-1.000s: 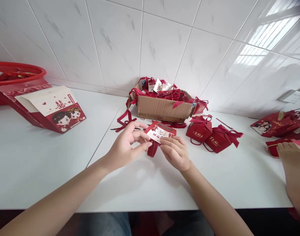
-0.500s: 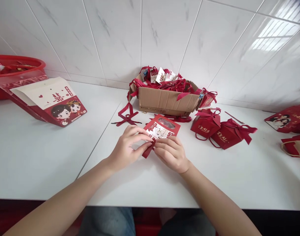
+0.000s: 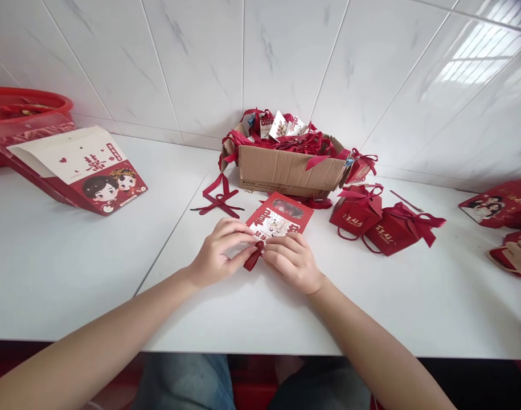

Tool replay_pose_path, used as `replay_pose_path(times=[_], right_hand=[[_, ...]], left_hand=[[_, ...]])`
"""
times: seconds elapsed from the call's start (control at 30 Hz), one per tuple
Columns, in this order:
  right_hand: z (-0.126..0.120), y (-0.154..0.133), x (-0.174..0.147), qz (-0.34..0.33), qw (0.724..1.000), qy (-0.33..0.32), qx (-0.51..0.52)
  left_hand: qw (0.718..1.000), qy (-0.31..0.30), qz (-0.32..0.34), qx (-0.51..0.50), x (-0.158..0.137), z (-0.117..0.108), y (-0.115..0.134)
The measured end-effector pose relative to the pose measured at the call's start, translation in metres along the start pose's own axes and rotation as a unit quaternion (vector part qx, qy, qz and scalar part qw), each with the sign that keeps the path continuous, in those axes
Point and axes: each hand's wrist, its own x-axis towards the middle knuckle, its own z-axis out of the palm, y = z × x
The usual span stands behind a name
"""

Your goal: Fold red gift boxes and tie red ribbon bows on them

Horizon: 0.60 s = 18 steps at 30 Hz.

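A red gift box [image 3: 303,200] with an oval window lies on the white table in front of me. On its face is a white card [image 3: 277,223] with a figure drawing and red lettering. At the box's near end, a dark red ribbon [image 3: 252,261] hangs in a loop. My left hand [image 3: 220,253] pinches the ribbon between thumb and fingers. My right hand [image 3: 293,262] has its fingers bent against the ribbon and the box's near edge; its fingertips are partly hidden, so what they grip is unclear.
A cardboard box [image 3: 288,171] of ribbons and tags stands against the tiled wall. A ribbon bow [image 3: 220,200] lies left of it. Small red boxes [image 3: 388,230] sit right. A cartoon-printed box [image 3: 109,185] and red basket [image 3: 38,97] are left. Another person's hand [image 3: 520,257] touches a red bag.
The view has shifted slightly. Both hands keep hold at the ribbon end, and more of the card shows between them. At the right, the other person's hand has moved further into view.
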Motion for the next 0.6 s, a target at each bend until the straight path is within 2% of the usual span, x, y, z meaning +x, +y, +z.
replay_pose_path(times=[0.2, 0.43, 0.6], right_hand=[[0.0004, 0.0008, -0.0001, 0.007, 1.000, -0.001, -0.002], [0.0002, -0.0004, -0.0013, 0.018, 1.000, -0.016, -0.017], [0.0020, -0.0003, -0.0030, 0.035, 0.999, 0.005, 0.026]], left_hand=[[0.999, -0.022, -0.043, -0.010, 0.0023, 0.0002, 0.0024], [0.998, -0.033, -0.051, -0.007, -0.0011, 0.0028, 0.0043], [0.997, -0.043, -0.062, -0.001, -0.0026, 0.0035, 0.0062]])
